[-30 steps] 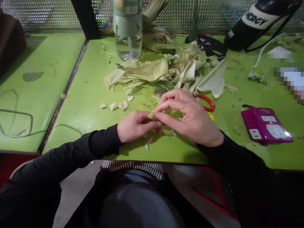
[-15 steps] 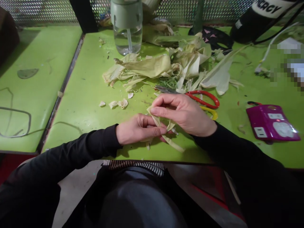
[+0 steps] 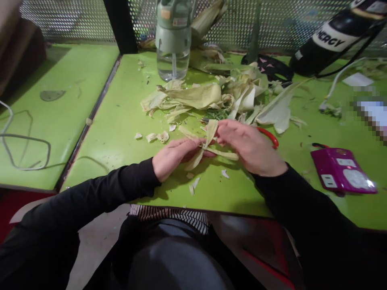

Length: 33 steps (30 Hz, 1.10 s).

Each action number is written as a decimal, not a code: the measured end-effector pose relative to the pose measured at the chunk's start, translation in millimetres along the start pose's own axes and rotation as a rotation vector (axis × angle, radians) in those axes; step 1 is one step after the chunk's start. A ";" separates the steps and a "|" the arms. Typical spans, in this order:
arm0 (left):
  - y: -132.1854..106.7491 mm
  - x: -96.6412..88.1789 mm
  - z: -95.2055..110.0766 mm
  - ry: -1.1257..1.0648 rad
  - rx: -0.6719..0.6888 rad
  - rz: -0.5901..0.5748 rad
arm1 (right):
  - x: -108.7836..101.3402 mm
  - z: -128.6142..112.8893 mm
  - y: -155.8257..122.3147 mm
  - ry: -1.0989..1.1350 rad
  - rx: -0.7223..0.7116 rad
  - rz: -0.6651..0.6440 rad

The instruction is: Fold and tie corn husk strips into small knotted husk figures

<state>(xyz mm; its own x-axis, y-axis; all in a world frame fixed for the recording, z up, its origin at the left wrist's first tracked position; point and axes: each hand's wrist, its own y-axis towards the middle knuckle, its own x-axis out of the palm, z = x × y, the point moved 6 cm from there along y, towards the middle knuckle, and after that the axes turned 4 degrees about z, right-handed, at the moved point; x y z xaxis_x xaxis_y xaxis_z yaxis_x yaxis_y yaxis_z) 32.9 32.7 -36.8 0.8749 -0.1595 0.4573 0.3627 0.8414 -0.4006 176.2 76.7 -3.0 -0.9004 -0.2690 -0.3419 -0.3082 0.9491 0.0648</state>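
My left hand [image 3: 173, 156] and my right hand [image 3: 248, 146] meet over the green table [image 3: 121, 121], just in front of me. Both pinch the same bundle of pale corn husk strips [image 3: 208, 143], which crosses between the fingertips with ends sticking out up and down. The left fingers are pressed together on it from the left, the right fingers close on it from the right. Red-handled scissors [image 3: 267, 135] lie right behind my right hand, mostly hidden by it.
A heap of corn husks [image 3: 211, 94] lies behind the hands, with a green-capped water bottle [image 3: 173, 40] beyond. Small husk scraps [image 3: 157, 137] dot the table. A magenta power strip [image 3: 343, 171] sits right. A black bottle [image 3: 329, 38] lies far right. A mesh wall [image 3: 242, 20] closes the back.
The husk strips have been pulled out from a small folded piece into a crossed bundle, and both hands have shifted slightly further from me on the table.
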 end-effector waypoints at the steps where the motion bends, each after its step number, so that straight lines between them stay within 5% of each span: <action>1: 1.1 -1.2 0.0 -0.012 0.000 0.004 | 1.2 2.1 -0.9 0.014 0.015 -0.006; 10: 0.7 1.1 -5.1 0.092 0.115 -0.074 | 15.1 -10.7 -10.8 0.037 -0.027 0.038; 19: 0.0 -3.5 -7.4 0.067 0.069 -0.039 | 7.1 4.6 -3.7 0.088 0.056 0.084; 25: 3.5 -13.3 8.1 -0.050 0.106 0.055 | -0.3 -7.9 -3.7 -0.267 -0.084 0.001; 33: 8.7 -19.7 13.6 0.283 0.334 0.034 | 11.1 -19.9 -12.6 -0.457 -0.249 -0.005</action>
<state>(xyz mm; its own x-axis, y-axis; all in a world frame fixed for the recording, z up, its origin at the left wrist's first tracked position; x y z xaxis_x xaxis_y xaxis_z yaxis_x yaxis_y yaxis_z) 14.4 50.2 -38.5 0.9548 -0.2252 0.1940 0.2495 0.9620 -0.1111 164.0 58.5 11.1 -0.6898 -0.1219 -0.7137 -0.4259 0.8654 0.2639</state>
